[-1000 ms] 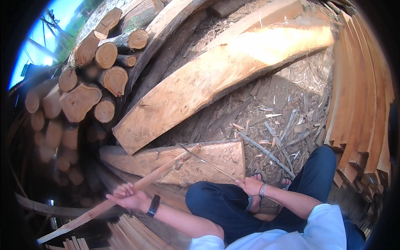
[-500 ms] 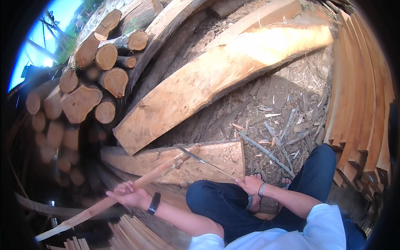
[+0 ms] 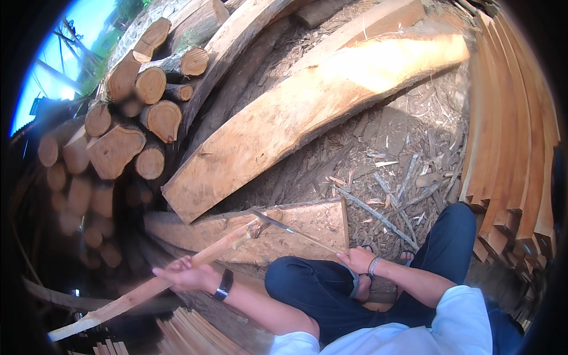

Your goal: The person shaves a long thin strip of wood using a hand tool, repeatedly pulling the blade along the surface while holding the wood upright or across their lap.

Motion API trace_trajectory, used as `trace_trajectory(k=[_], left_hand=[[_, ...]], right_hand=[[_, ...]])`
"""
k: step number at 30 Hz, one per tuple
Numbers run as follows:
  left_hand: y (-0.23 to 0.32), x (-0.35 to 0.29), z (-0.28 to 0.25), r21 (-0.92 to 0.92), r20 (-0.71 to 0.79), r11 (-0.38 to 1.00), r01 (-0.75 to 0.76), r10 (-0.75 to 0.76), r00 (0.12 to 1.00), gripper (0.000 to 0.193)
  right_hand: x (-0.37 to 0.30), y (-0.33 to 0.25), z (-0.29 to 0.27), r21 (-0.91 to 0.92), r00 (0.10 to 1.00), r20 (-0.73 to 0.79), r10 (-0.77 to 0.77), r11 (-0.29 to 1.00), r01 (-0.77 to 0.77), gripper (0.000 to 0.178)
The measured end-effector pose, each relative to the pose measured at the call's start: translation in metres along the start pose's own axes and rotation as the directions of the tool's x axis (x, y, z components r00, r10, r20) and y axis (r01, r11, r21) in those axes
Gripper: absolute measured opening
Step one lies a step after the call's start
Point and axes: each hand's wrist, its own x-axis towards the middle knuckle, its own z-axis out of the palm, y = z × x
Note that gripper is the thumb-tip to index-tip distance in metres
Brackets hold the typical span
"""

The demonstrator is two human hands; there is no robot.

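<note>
My left hand (image 3: 188,276), with a dark watch on its wrist, is closed around a long, rough wooden pole (image 3: 133,297) that slants from the lower left up to the middle. My right hand (image 3: 358,260) grips the handle of a long-handled knife (image 3: 286,227). Its narrow dark blade lies across the pole's far end, close to a knot. That end of the pole is over a thick plank (image 3: 307,222) lying on the ground in front of my knees. Whether the edge bites into the wood cannot be made out.
Beyond lies a wide, curved slab (image 3: 260,130). Cut logs (image 3: 149,163) are stacked at the left, and long sawn boards (image 3: 503,136) at the right. Thin sticks (image 3: 378,217) and wood chips litter the ground. Narrow slats (image 3: 192,331) sit at the lower left.
The knife blade has shifted slightly right and toward me on the pole. My right hand has moved a little to the right. My left hand still holds the pole.
</note>
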Motion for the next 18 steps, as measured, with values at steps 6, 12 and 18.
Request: trace_trajectory(k=[6, 12, 18], left_hand=[[0.004, -0.006, 0.003, 0.052, -0.091, 0.998, -0.025, 0.03, 0.995, 0.051], [0.003, -0.002, 0.002, 0.061, -0.089, 0.997, -0.053, 0.058, 0.994, 0.05], [0.001, -0.002, 0.003, 0.033, -0.081, 0.999, -0.043, 0.045, 0.996, 0.05]], right_hand=[[-0.009, -0.026, -0.022, 0.002, 0.99, 0.092, -0.103, 0.995, 0.103, 0.055], [-0.019, -0.042, -0.02, 0.106, 0.982, 0.103, -0.157, 0.984, 0.146, 0.054], [-0.014, -0.036, -0.026, 0.17, 0.997, 0.066, -0.027, 0.985, 0.015, 0.054]])
